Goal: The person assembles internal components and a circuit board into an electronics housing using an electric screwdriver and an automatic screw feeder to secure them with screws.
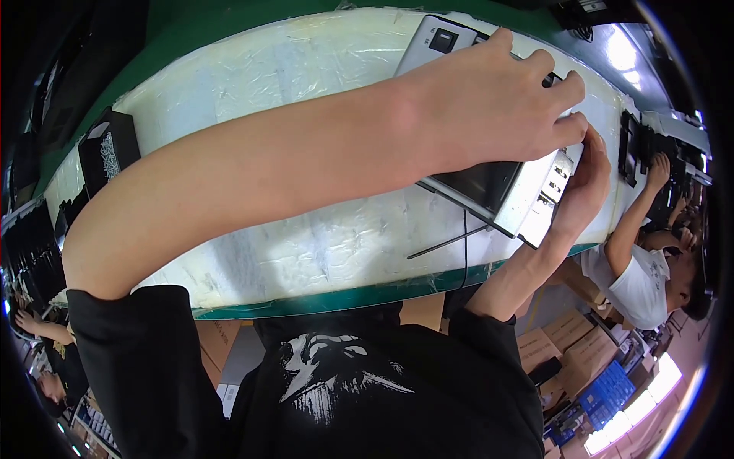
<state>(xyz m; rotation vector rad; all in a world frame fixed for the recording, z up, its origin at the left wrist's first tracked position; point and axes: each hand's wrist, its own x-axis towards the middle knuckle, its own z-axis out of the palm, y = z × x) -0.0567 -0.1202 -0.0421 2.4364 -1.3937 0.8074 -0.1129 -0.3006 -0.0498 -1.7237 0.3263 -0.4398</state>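
A silver metal box (535,200) with a dark glossy panel (478,186) lies at the right of the table, set at an angle. At its far end sits a black rocker switch (443,39), and its right side carries a row of small ports (556,186). My left hand (520,96) reaches across the box, its fingers curled over the right edge; what they pinch is hidden. Against the port side my right hand (587,183) is closed around the edge, its fingertips meeting those of my left. A thin black rod (447,243) sticks out beside the near edge.
Cloudy film covers the white table (306,256), which has a green front edge (329,307). A black cable (465,260) hangs over that edge. A black box (108,149) stands far left. To the right, a co-worker (638,279) handles black parts. Cardboard boxes (569,344) are stacked below.
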